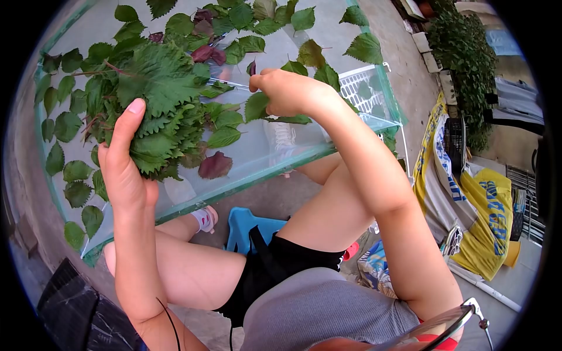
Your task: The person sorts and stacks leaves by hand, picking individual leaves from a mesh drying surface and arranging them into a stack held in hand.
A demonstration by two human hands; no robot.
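My left hand (130,155) is closed around a thick stack of green perilla leaves (161,88), thumb across the edge and stems toward the left. The stack is over a mesh screen (240,155) edged with green tape. My right hand (293,92) is curled above the mesh, right of the stack. A single green perilla leaf (256,107) shows at its fingertips; the exact pinch is partly hidden. Close above those fingers is a small dark purple leaf (252,68). Single leaves lie spread over the mesh, including a purple one (215,165) near the front edge.
A white plastic rack (360,90) stands under the mesh's right side. Between my legs is a blue stool (240,228). Yellow and white sacks (486,222), a black crate (455,140) and leafy plants (459,70) stand to the right. Glasses (445,327) show at lower right.
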